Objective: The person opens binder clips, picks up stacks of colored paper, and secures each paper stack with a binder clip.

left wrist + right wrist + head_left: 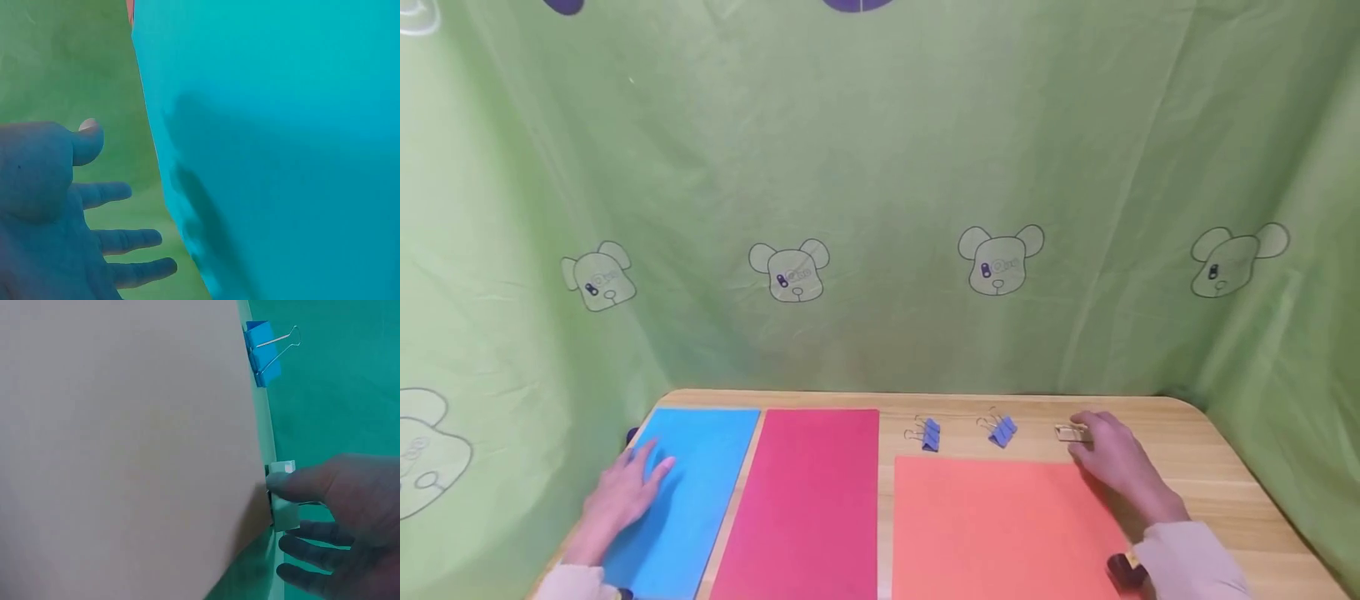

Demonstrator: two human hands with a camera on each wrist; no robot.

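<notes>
Over the left part of a blue paper sheet (707,467) my left hand (622,492) hovers, fingers spread and nothing held; its shadow falls on the sheet in the left wrist view. At the far right of the table, my right hand (1120,462) has thumb and fingers around a cream-coloured binder clip (1070,432). The right wrist view shows the thumb lying on that clip (286,515), while the other fingers are partly hidden. Two blue-purple binder clips, one (931,435) at the left and one (1002,431) at the right, lie left of the cream one, handles up-left.
A magenta sheet (805,500) lies beside the blue one. Wide across the right front is an orange sheet (992,525), just below the clips. Green curtain (880,208) printed with bear heads encloses the wooden table (1217,475) at back and sides.
</notes>
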